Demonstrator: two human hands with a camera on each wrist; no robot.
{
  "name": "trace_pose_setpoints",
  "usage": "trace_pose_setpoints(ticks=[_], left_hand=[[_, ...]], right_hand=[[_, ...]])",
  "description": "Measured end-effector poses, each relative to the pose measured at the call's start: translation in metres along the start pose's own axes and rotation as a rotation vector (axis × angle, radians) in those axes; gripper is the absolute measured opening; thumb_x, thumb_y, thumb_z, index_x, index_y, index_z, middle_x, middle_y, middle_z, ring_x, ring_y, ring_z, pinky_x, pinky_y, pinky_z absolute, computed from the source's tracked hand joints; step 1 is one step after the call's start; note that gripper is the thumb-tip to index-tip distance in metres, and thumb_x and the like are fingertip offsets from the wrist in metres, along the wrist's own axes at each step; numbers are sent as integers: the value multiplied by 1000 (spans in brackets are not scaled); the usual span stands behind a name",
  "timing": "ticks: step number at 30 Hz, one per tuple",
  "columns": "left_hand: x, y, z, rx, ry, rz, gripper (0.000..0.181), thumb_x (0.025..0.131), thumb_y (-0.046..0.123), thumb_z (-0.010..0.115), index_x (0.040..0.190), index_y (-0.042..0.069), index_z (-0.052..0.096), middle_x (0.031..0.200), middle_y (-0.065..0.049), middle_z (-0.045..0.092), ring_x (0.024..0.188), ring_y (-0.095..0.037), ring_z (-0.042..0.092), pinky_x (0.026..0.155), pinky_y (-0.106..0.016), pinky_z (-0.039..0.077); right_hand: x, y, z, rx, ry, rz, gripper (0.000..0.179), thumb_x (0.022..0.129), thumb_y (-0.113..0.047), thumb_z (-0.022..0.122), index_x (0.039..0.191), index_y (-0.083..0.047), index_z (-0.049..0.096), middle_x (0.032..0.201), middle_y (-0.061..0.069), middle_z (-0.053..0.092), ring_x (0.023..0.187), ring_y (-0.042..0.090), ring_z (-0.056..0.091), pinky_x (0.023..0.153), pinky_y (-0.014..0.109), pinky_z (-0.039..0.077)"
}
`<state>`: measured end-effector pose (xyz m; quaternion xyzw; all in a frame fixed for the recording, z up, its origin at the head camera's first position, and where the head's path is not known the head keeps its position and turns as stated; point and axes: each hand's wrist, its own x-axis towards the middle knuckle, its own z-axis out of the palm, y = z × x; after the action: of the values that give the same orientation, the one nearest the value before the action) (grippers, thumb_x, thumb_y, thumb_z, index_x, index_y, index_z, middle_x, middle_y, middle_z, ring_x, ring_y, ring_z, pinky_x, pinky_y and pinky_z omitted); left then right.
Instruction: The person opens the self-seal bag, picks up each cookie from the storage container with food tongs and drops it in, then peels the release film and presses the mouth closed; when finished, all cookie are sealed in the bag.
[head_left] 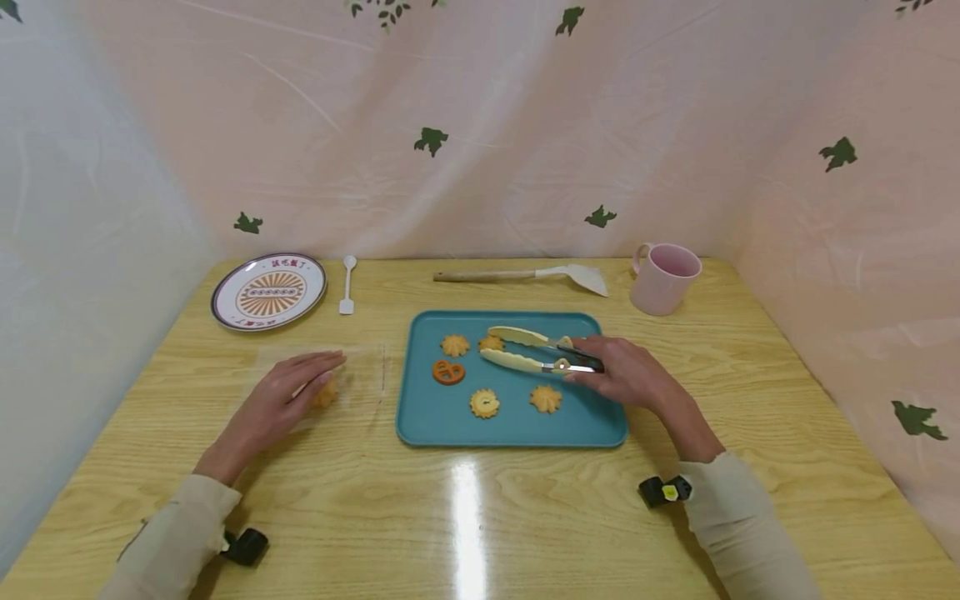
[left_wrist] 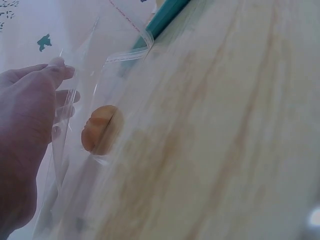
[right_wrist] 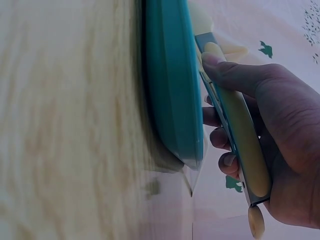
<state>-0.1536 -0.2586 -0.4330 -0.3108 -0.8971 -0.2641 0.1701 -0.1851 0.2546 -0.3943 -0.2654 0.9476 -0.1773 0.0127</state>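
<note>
My left hand (head_left: 288, 396) rests at a clear plastic bag (head_left: 367, 379), fingers extended over it. Inside the bag is a golden cookie (left_wrist: 102, 130), partly covered by the hand in the head view. Several fingertips (left_wrist: 70, 96) show through the film in the left wrist view. My right hand (head_left: 626, 371) grips metal tongs (head_left: 558, 367) with cream scalloped tips. These spread tips reach over the blue tray (head_left: 510, 432), around a flower-shaped cookie (head_left: 491, 342). Also on the tray are a pretzel (head_left: 448, 372), a round cookie (head_left: 484, 403) and other flower-shaped cookies (head_left: 546, 398).
At the back left lie a patterned plate (head_left: 270, 292) and a small white spoon (head_left: 347, 285). A wooden-handled spatula (head_left: 517, 275) lies behind the tray. To its right stands a pink mug (head_left: 663, 283). Fabric walls with leaf shapes border the wooden table (head_left: 375, 517).
</note>
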Motion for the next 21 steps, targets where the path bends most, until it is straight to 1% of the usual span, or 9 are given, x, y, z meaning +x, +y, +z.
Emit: trace_pose_setpoints(ticks=[3,10,15,18,21], left_hand=[[0,0,1,5,8,16,37,99,-4,64,135,1,66,135,-17,66,124,-38,59,104,-53,43],[-2,1,0,-17,1,0,36,100,-3,64,136,3,66,135,-16,66,124,-38,59,103,-55,43],[-1,-1,-1,-20,11,9,37,99,-5,64,135,2,67,135,-16,66,124,-38,59,107,-49,42],[0,-1,0,-22,14,12,37,99,-5,64,135,1,67,135,-16,66,124,-38,59,110,-43,41],[1,-1,1,-22,13,11,36,99,-6,64,134,0,67,135,-17,66,123,-39,59,110,-41,41]], right_hand=[[-2,0,1,1,6,-8,59,98,-31,73,141,7,59,138,27,61,123,46,60,97,63,50],[-4,-1,2,12,20,-38,56,99,-31,73,140,5,60,136,26,63,118,44,63,93,61,52],[-3,-2,3,21,33,-61,54,99,-30,73,139,3,62,134,24,64,116,43,64,91,61,52],[-2,-3,3,27,43,-74,52,99,-30,73,138,1,63,131,22,66,111,40,66,88,59,53],[-1,-4,3,33,48,-83,51,98,-30,74,138,-1,64,126,19,69,103,35,67,83,56,54]])
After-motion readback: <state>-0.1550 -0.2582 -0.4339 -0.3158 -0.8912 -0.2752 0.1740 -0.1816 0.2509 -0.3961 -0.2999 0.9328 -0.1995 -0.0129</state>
